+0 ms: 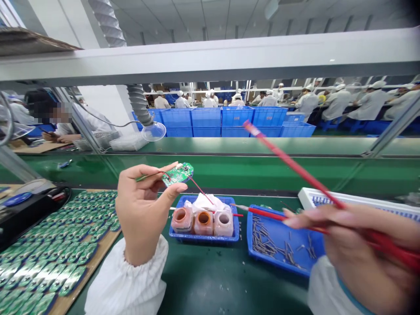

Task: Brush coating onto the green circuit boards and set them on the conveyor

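From my remote view I log the scene as follows. The room is a long factory hall with a white ceiling. In the upper part of the frame, many workers in white coats and caps stand at benches, too many to count exactly. Below them, blue plastic crates [206,118] stand in stacks. A grey overhead beam [210,57] crosses the upper frame, and a green conveyor belt [210,168] runs below it. A ribbed grey duct [139,105] hangs at upper left and ends in one clear funnel [153,131]. At far left, a co-worker's hand [55,138] rests on a separate bench.

The green surface [203,280] fills the lower frame. At lower left, a wooden board [95,258] carries dozens of green circuit boards [55,245] in rows. I count one black device [26,218] beside them. At right, one blue tray [278,232] holds many short metal pins [265,240]. At centre, a second blue tray [203,238] holds three jars [203,223] and one white tissue [205,202].

My left hand [144,201] is closed in a pinch on one wired green circuit board [179,174], held above the jars. My right hand [354,240] is closed around two red rods [292,162], one ending in a metal tip.
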A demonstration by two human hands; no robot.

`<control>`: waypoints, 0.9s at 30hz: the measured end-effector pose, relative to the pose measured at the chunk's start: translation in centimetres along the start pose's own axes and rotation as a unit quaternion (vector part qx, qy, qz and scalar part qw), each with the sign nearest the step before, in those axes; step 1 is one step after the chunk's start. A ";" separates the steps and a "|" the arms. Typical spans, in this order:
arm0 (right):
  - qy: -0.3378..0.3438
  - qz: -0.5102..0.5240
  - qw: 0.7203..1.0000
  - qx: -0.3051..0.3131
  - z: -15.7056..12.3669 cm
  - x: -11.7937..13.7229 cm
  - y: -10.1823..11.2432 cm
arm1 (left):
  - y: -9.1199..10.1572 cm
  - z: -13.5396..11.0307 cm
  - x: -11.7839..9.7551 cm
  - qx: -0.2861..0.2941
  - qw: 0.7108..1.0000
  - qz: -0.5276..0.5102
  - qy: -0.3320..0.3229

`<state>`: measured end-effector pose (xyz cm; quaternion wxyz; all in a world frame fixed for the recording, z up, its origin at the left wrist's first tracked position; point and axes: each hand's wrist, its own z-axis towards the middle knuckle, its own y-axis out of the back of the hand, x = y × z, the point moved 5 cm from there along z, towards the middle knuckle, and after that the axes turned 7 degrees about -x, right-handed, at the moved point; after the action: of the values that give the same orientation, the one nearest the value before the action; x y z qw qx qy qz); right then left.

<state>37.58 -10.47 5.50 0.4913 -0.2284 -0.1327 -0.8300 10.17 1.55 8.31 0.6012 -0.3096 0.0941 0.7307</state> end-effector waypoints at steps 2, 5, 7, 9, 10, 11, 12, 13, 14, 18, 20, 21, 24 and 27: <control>0.009 0.005 0.997 0.070 0.5 -0.6 -2.0 | 0.1 0.0 -0.1 0.000 1.000 -0.009 -0.009; -0.022 0.008 0.988 0.153 0.4 -2.2 -4.5 | 0.0 -0.1 -0.2 0.009 1.000 -0.009 -0.011; -0.038 0.013 0.983 0.181 0.1 -3.4 -5.7 | 0.0 -0.2 -0.2 0.011 1.000 0.000 -0.010; -0.046 0.016 0.978 0.203 -0.4 -4.5 -6.7 | -0.1 -0.3 -0.3 0.012 1.000 0.010 -0.008; -0.048 0.016 0.976 0.212 -0.7 -5.1 -7.2 | -0.1 -0.3 -0.3 0.013 1.000 0.015 -0.002; -0.052 0.015 0.974 0.222 -1.0 -5.7 -7.7 | -0.1 -0.3 -0.3 0.016 1.000 0.021 0.008; -0.056 0.014 0.971 0.232 -1.4 -6.2 -8.2 | -0.1 -0.3 -0.2 0.018 0.999 0.027 0.020; -0.060 0.013 0.968 0.242 -1.7 -6.8 -8.7 | 0.0 -0.3 -0.2 0.021 0.999 0.033 0.031; -0.065 0.012 0.966 0.251 -2.1 -7.3 -9.1 | 0.0 -0.3 -0.1 0.024 0.998 0.039 0.038; -0.076 0.007 0.957 0.281 -3.0 -8.7 -10.5 | 0.0 -0.3 -0.1 0.028 0.998 0.051 0.038; -0.076 0.004 0.956 0.284 -3.1 -8.7 -10.6 | -0.1 -0.4 0.0 0.028 0.997 0.056 0.041; -0.073 0.002 0.957 0.282 -3.0 -8.6 -10.5 | -0.1 -0.4 0.0 0.028 0.997 0.057 0.044; -0.049 -0.003 0.960 0.276 -2.4 -7.7 -10.0 | -0.1 -0.5 0.0 0.027 0.997 0.051 0.056; -0.008 -0.015 0.965 0.263 -1.7 -6.7 -9.2 | -0.1 -0.5 -0.1 0.027 0.997 0.038 0.062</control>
<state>31.87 -1.78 0.66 0.5202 -0.0961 -0.3537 -0.7714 10.49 1.26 8.01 0.5745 -0.3337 0.1626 0.7295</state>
